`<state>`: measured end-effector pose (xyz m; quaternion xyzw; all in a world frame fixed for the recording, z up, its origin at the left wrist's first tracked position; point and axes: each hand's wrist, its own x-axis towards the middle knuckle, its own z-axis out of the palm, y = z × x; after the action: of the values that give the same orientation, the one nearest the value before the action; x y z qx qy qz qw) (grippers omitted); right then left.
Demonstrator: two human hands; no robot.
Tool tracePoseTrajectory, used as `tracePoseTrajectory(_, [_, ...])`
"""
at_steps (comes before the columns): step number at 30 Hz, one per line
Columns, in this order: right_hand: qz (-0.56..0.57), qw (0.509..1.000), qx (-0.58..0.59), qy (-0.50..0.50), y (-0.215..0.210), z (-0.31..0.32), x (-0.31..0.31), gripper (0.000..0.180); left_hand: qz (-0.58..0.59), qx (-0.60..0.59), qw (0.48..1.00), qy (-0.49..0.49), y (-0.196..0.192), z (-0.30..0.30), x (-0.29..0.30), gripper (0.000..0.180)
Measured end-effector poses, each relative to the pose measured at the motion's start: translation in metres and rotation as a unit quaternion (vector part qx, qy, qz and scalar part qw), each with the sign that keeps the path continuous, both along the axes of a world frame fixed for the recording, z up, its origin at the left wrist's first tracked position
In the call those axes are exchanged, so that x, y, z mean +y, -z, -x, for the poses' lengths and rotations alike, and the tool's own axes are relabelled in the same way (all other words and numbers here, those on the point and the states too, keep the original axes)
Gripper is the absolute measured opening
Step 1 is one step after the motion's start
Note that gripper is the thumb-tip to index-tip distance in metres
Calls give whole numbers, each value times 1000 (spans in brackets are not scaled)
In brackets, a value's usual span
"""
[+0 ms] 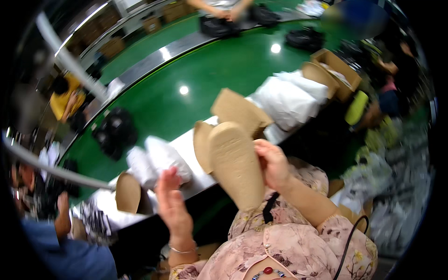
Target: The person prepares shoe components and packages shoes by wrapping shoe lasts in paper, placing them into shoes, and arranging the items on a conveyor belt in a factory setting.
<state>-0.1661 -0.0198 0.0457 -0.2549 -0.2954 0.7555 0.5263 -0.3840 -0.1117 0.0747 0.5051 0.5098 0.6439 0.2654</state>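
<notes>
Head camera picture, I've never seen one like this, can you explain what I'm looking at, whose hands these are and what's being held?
This is one picture from a wide fisheye camera worn on a person's head, looking down at their own hands, so straight edges bend near the rim. No machine is involved, just two bare hands. The right hand holds a tan shoe sole, its flat underside facing the camera, with a second similar tan piece just behind it. The left hand is open, palm raised beside them, holding nothing. Ahead lies a green conveyor belt with black bags, and nearer, white wrapped bundles and open cardboard boxes. Other people work around the belt.
</notes>
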Motion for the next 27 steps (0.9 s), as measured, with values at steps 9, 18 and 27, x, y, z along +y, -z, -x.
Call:
tracePoseTrajectory(9, [32, 974, -75, 212, 69, -117, -38, 24, 303, -381, 804, 342, 65, -171, 62, 26])
tracePoseTrajectory(18, [222, 730, -299, 573, 244, -393, -165, 31, 400, -260, 767, 429, 96, -278, 71, 22])
tracePoseTrajectory(27, [416, 495, -532, 547, 417, -480, -182, 36, 473, -202, 784, 348, 126, -306, 66, 21])
